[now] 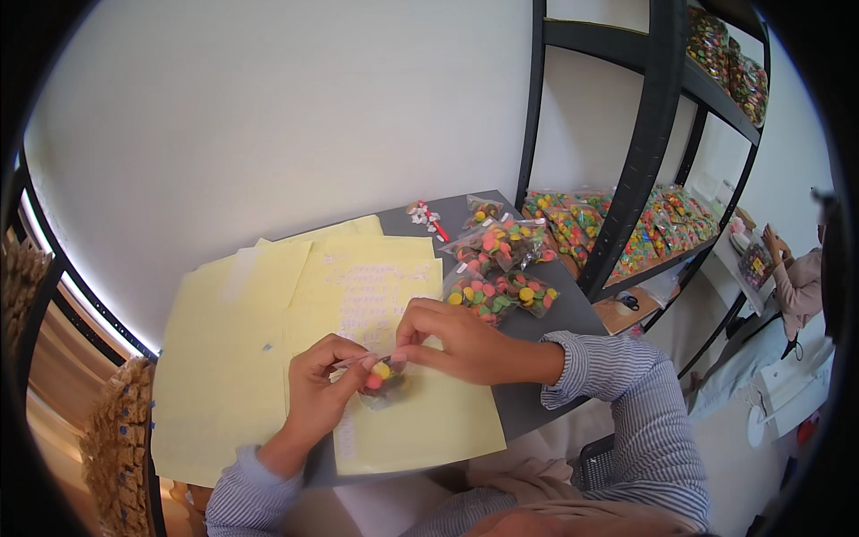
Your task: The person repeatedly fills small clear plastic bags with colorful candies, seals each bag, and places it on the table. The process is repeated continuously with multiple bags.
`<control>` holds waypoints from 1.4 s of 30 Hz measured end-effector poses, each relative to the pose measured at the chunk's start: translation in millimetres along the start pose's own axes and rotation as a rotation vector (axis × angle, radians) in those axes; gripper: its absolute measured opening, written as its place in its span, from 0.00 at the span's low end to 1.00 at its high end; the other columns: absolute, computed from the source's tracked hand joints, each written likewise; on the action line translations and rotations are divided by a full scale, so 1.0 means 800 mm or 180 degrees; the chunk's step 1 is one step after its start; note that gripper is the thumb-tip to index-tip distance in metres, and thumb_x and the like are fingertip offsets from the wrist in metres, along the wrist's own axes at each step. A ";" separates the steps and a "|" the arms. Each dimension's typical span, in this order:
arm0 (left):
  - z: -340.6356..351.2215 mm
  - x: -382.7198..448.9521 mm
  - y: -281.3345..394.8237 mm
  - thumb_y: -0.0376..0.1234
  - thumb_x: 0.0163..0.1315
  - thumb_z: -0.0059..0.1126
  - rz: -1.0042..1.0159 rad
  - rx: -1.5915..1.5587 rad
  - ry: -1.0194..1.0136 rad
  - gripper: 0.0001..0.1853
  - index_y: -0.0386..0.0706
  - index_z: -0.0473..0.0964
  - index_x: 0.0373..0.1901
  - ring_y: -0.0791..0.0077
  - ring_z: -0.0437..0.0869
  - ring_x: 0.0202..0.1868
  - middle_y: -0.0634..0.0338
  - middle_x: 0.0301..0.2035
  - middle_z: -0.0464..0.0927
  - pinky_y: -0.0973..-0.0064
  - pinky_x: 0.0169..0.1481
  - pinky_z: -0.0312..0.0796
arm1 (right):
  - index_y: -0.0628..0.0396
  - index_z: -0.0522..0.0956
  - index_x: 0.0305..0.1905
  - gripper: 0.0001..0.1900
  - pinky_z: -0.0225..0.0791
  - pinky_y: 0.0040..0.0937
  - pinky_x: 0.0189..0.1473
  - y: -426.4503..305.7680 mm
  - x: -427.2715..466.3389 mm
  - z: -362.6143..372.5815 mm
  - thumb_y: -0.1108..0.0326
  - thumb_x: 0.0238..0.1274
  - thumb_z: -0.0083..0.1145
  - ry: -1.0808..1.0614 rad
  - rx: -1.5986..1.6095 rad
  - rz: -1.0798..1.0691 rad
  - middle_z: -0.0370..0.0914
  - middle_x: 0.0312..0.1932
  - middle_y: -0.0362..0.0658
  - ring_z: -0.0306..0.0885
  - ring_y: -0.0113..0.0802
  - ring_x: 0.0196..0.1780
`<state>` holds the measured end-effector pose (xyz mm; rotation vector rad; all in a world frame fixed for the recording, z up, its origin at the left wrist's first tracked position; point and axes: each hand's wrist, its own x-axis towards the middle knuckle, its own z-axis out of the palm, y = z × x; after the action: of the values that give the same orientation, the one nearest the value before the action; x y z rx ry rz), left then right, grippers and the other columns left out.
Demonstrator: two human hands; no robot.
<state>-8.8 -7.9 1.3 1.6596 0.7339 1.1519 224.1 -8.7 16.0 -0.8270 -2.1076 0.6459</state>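
Between my two hands is a small clear plastic bag (381, 389) of red and yellow round pieces, over the yellow sheets (416, 423). My left hand (325, 376) pinches the bag's upper left edge between thumb and fingers. The fingertips of my right hand (449, 339) pinch its upper right edge. Behind my right hand lie several filled clear bags (480, 295) of pink, green and yellow pieces, some with small white labels. Rows of small marks or stickers cover part of the sheet under my hands.
A red pen (439, 230) lies beside crumpled scraps (421, 215) at the back of the grey table (543, 335). To the right stands a black metal shelf (631, 154) stacked with filled bags (644, 235). Scissors (628, 300) lie on a lower board. Another person (798, 282) holds a bag at far right.
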 end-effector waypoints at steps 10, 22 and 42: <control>0.000 -0.003 -0.006 0.23 0.66 0.60 -0.0014 0.0142 0.0095 0.03 0.32 0.79 0.34 0.76 0.84 0.29 0.56 0.30 0.80 0.79 0.31 0.78 | 0.59 0.72 0.36 0.08 0.68 0.39 0.44 0.004 0.000 0.001 0.66 0.68 0.57 -0.0003 -0.0066 -0.0270 0.73 0.36 0.45 0.75 0.42 0.42; 0.005 -0.004 -0.002 0.23 0.63 0.63 0.0079 0.0494 0.0097 0.03 0.33 0.82 0.32 0.79 0.80 0.32 0.58 0.30 0.81 0.80 0.38 0.71 | 0.59 0.74 0.39 0.07 0.70 0.39 0.45 0.002 -0.003 0.011 0.67 0.66 0.58 0.0026 0.0063 -0.0262 0.74 0.38 0.46 0.77 0.44 0.42; -0.021 0.016 -0.026 0.29 0.73 0.53 -0.0382 -0.0086 0.0306 0.07 0.34 0.76 0.38 0.78 0.84 0.40 0.55 0.38 0.85 0.78 0.47 0.76 | 0.58 0.78 0.47 0.09 0.70 0.36 0.50 0.054 0.016 -0.038 0.67 0.67 0.58 -0.0051 -0.0265 0.0498 0.74 0.45 0.45 0.77 0.37 0.47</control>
<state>-18.4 17.1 -11.8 1.5250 0.8633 1.1571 256.7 34.4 10.4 -1.0442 -2.1106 0.6515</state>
